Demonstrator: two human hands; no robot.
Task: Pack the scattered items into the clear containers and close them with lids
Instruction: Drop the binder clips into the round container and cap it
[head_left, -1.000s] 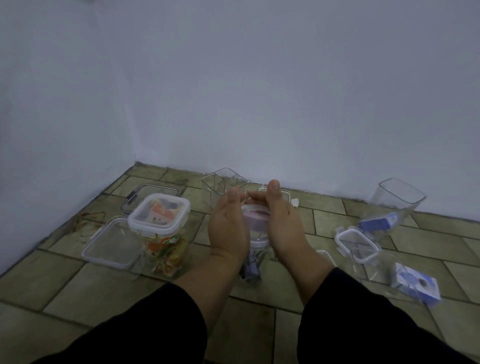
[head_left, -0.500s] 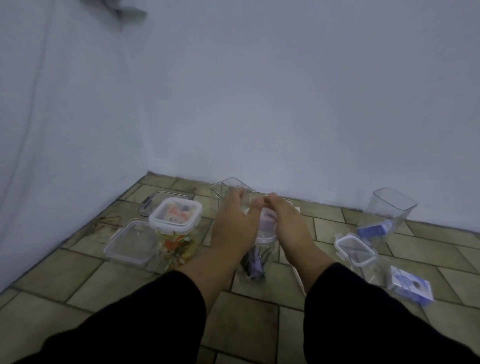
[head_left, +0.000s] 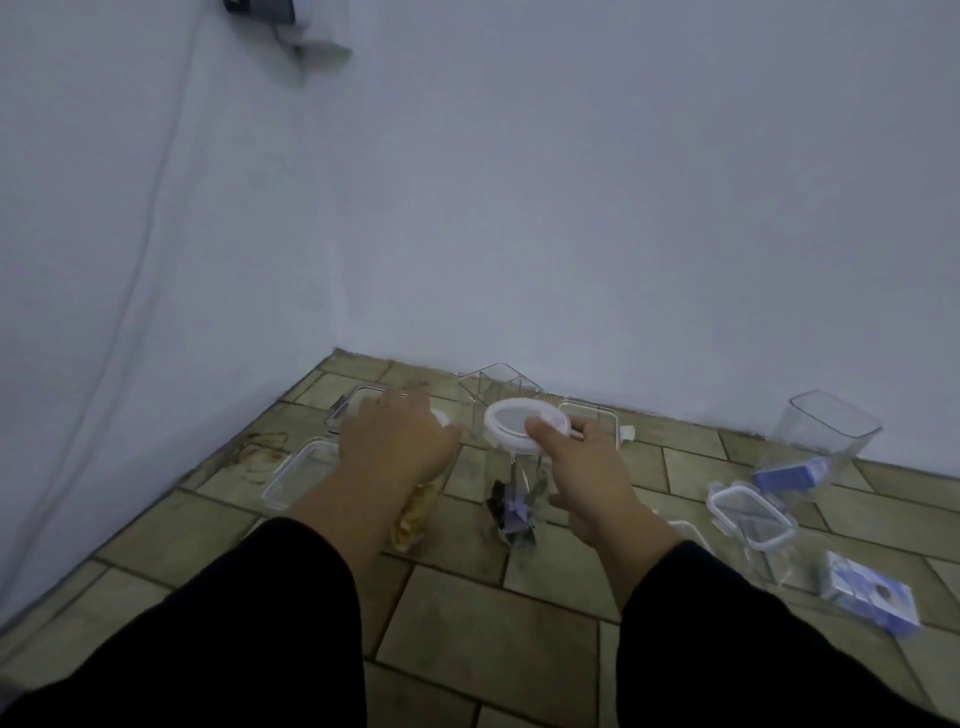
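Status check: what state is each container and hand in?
Tall clear jar with rounded white lid: upright, lidded.
Clear jar of orange snacks: upright, largely hidden.
Clear square tub at back: open, empty.
Clear tub holding blue box: open, tilted.
Left hand: over snack jar, grip unclear.
Right hand: grips lidded jar, thumb on lid.
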